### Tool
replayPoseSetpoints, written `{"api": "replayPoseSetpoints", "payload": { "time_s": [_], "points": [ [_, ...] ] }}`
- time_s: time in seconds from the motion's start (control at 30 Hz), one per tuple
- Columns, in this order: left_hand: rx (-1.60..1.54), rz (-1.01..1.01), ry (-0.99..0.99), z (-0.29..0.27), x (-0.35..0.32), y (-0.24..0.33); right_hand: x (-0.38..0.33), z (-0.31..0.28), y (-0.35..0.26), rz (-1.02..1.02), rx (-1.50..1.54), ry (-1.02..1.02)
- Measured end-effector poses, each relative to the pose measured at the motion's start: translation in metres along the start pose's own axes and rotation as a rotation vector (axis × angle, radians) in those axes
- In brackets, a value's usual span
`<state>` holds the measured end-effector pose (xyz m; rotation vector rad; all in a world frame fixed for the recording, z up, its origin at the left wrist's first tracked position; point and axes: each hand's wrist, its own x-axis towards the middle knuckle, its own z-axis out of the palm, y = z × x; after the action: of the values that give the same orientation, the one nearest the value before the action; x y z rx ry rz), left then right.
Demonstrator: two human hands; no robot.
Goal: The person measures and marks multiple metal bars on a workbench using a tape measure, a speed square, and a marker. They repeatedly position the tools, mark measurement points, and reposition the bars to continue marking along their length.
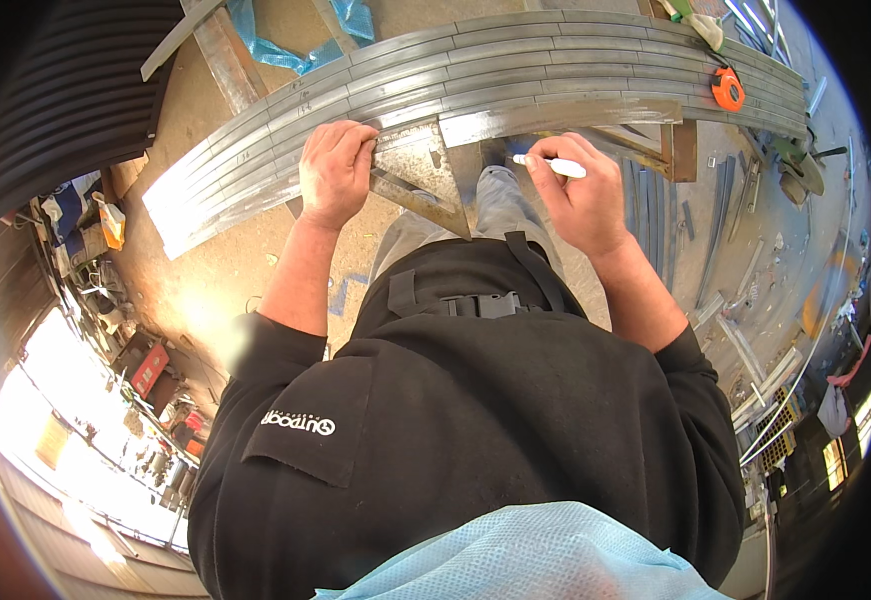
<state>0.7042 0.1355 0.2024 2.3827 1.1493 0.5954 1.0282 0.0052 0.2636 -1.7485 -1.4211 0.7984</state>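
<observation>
Several long grey metal bars (516,73) lie side by side in front of me, spanning the view from left to right. My left hand (336,175) is closed at their near edge, its fingers on the left corner of a worn triangular metal square (421,165). That square rests against the bars, with one point toward my body. To the right of it, my right hand (588,195) pinches a white marker pen (554,166), tip to the left. The marker is held apart from both the square and the bars.
An orange tape measure (727,90) sits on the bars at the right, near a pale glove (706,30). Metal offcuts (721,215) and a power tool (802,176) are on the right. Blue sheeting (301,45) lies beyond the bars; dark corrugated sheet (71,110) is at far left.
</observation>
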Motion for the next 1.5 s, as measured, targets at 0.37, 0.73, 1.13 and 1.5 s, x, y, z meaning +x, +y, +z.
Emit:
{"api": "replayPoseSetpoints", "payload": {
  "time_s": [0.37,0.73,1.13,1.5],
  "points": [
    [0.014,0.015,-0.008,0.0,0.001,0.001,0.009,0.024,-0.011,-0.114,0.103,-0.049],
    [0.0,0.02,-0.009,-0.001,0.001,-0.001,0.013,0.03,-0.013,-0.142,0.088,-0.056],
    [-0.007,0.004,0.003,-0.001,0.001,-0.001,0.017,0.037,-0.015,-0.2,0.066,-0.059],
    [-0.035,-0.012,-0.003,-0.001,0.0,-0.001,0.014,0.05,-0.018,-0.234,-0.021,-0.065]
  ]
}}
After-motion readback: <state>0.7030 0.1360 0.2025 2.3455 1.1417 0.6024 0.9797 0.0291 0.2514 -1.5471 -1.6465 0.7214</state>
